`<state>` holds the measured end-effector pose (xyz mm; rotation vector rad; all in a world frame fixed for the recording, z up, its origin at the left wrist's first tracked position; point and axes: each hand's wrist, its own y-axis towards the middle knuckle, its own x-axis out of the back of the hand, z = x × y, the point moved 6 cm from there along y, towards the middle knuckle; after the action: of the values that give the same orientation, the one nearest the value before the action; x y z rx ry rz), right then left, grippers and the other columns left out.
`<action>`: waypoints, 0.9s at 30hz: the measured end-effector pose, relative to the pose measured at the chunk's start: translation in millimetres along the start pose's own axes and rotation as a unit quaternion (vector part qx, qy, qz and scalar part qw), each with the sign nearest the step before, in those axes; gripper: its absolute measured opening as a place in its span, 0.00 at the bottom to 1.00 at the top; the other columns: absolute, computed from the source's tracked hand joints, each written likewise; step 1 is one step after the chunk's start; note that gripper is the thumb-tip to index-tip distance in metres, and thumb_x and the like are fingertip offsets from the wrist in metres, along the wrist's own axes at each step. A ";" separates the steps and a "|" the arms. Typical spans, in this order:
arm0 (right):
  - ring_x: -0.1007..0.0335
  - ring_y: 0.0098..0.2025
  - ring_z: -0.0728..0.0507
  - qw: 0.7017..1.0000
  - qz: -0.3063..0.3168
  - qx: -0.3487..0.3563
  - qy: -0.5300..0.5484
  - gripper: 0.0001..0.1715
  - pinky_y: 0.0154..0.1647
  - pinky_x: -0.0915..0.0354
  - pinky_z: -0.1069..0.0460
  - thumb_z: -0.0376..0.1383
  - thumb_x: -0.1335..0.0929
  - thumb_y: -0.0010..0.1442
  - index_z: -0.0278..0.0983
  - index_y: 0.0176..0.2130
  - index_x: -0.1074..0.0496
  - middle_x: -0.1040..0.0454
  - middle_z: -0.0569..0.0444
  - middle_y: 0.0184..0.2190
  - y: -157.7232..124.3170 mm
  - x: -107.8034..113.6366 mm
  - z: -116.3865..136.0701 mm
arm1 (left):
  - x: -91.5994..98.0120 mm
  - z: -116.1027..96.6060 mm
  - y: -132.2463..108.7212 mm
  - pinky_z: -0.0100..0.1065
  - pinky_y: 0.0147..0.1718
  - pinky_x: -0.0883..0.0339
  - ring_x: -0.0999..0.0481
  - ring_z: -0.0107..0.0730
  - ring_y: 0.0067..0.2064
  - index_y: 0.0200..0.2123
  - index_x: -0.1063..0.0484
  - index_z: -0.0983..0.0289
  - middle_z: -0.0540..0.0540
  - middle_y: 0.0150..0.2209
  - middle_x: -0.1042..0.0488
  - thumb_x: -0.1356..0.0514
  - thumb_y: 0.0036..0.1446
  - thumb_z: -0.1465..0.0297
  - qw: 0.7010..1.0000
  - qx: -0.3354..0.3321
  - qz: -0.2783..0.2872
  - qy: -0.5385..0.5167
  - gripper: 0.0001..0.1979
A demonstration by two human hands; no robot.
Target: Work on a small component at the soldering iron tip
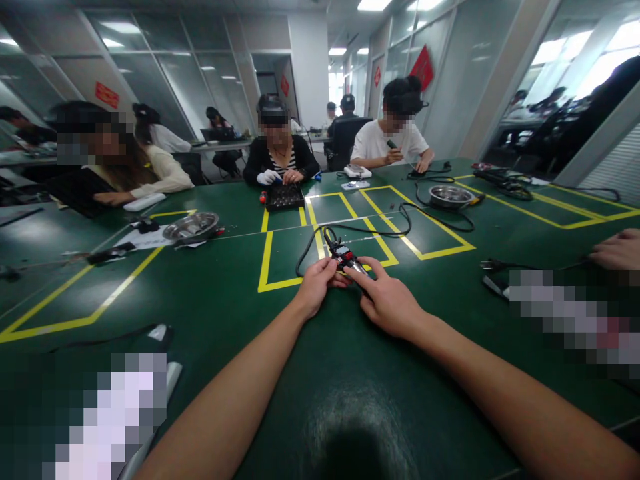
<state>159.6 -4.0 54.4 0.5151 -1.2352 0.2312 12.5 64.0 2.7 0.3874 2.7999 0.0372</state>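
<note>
Over the middle of the green table, a small corded device with a black body, a red part and a silver section sits between my two hands. My left hand is closed round its near left side, with thumb and fingertips pinching it. From the right, my right hand grips the silver end, its index finger stretched along the top. The device's exact kind and my lower fingertips are hard to make out. A black power cord runs from the device across the table, past the yellow tape outlines.
Metal bowls stand at the left and right. Across the table, one person works over a black tray, another holds a dark-handled tool. A neighbour's hand rests at the right edge. Coiled cables lie back right.
</note>
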 end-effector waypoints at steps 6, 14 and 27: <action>0.30 0.59 0.35 0.993 -0.017 0.006 0.115 0.40 0.58 0.32 0.40 0.29 0.34 0.59 0.44 0.68 0.39 0.44 0.43 0.69 2.9 -4.1 -8.5 | -0.6 0.0 -0.5 0.31 0.33 0.26 0.19 0.32 0.31 0.43 0.27 0.69 0.58 0.30 0.20 0.37 0.61 0.56 0.999 -0.001 -0.020 0.037 0.20; 0.22 0.39 0.41 0.868 -0.057 -0.123 0.478 0.39 0.34 0.24 0.45 0.31 0.29 0.54 0.45 0.64 0.34 0.25 0.48 0.48 16.6 4.3 -54.2 | 6.3 3.4 2.9 0.38 0.45 0.25 0.17 0.34 0.41 0.51 0.30 0.67 0.62 0.46 0.20 0.38 0.63 0.64 0.987 -0.039 -0.089 0.128 0.17; 0.26 0.29 0.48 0.563 -0.109 -0.339 0.746 0.32 0.19 0.31 0.58 0.25 0.30 0.52 0.41 0.55 0.36 0.28 0.50 0.39 17.2 -9.0 -127.2 | 9.1 -0.4 2.6 0.37 0.44 0.26 0.18 0.34 0.41 0.49 0.29 0.65 0.58 0.42 0.23 0.35 0.58 0.68 0.965 -0.084 -0.114 0.219 0.16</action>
<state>255.8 74.5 20.5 -0.2976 0.5038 -0.0818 4.7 68.9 0.5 0.0096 3.2230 0.3466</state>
